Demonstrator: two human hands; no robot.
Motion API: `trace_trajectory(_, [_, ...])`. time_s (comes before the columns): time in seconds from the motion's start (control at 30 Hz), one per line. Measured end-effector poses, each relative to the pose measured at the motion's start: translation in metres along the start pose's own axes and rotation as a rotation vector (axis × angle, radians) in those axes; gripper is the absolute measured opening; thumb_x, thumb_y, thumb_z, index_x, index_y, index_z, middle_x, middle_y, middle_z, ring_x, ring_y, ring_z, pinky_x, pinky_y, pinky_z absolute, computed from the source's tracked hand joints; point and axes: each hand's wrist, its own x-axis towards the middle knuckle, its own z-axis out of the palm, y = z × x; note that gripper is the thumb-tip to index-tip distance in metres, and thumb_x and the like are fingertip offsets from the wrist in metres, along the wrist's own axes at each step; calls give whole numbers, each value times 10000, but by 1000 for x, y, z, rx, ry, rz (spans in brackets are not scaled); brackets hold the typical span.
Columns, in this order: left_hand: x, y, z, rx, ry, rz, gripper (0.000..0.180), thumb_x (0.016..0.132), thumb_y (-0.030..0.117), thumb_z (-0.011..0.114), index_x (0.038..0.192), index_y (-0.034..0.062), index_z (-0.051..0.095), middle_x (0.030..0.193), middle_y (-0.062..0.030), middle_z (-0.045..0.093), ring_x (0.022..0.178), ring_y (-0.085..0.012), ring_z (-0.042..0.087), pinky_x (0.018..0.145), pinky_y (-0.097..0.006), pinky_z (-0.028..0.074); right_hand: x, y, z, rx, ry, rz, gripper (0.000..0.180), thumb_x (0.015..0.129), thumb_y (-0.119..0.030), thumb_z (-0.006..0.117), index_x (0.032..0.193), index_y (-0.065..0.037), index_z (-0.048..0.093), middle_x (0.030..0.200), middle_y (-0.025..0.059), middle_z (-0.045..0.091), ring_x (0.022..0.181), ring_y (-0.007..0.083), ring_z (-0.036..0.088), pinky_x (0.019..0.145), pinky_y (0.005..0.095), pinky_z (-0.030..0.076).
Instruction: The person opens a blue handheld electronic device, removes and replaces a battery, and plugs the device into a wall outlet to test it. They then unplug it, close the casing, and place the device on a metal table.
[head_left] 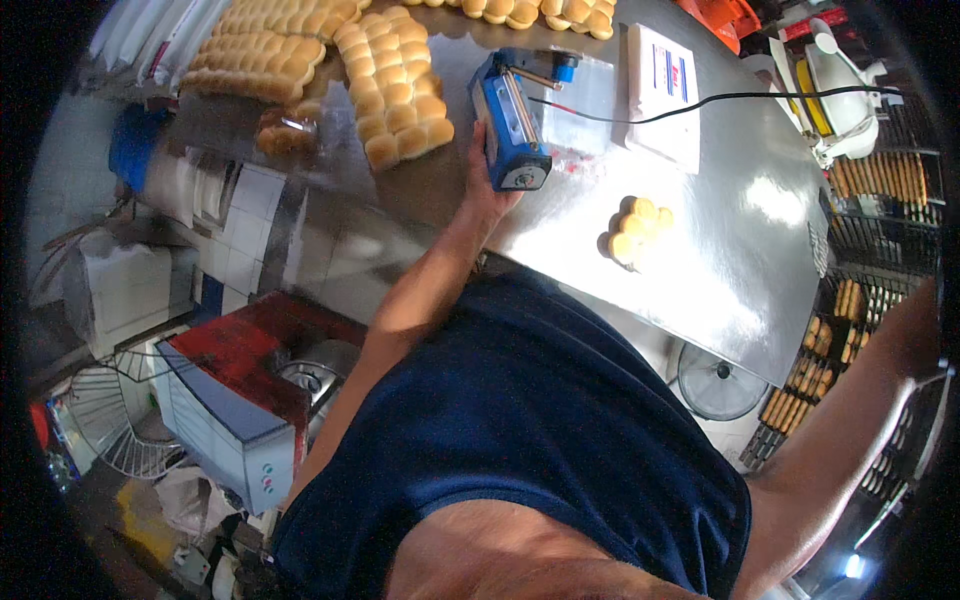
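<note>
My left hand [487, 186] grips the near left side of a blue impulse bag sealer [512, 120]. The sealer sits on the steel table and has a metal arm with a dark blue knob at its far side. Clear plastic bags [582, 100] lie just to the right of it. Left of the sealer is a slab of joined bread rolls [392, 85]. My right arm [850, 440] stretches out to the right, and its hand is lost beyond the dark rim. A small cluster of rolls [638, 230] lies nearer me on the table.
A white printed stack of bags [662, 95] lies on the steel table [740, 240]. A black cable [740, 97] crosses it from the right. More bread slabs [265, 55] sit at far left. Racks of bread [800, 400] stand right; a red-topped machine [250, 370] stands lower left.
</note>
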Motion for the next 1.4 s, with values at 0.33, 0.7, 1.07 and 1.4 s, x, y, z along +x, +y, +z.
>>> trace_trajectory(0.33, [4,18,20,-89,112,-237,888,905,703,461,1421,-16,381,1337,-296,498,1309,-425,447,1047,-504,461,53,25,75,-31,-62,20,328,1033,-330,486,1180,-75,633,940,66,686,727,146,640,655,298,514])
trace_trajectory(0.7, [-3,11,40,-229,470,-239,958,859,670,598,1383,-94,352,1304,-289,466,1321,-408,435,1059,-405,506,77,30,128,-51,-119,20,345,1031,-333,488,1221,-80,626,971,71,692,742,150,645,672,303,519])
trace_trajectory(1.07, [13,39,31,-108,289,-226,883,942,669,439,1485,-13,299,1424,-242,464,1284,-376,501,1104,-453,432,183,-78,215,101,-91,-236,366,1030,-337,491,1262,-85,619,1003,76,699,757,154,650,689,307,525])
trace_trajectory(1.4, [13,298,195,1171,-513,-724,524,1011,347,521,1404,6,454,1345,-169,554,1112,-244,607,944,-354,492,230,-437,258,372,36,-618,345,1024,-306,512,1239,-67,636,960,82,696,821,164,651,698,318,519])
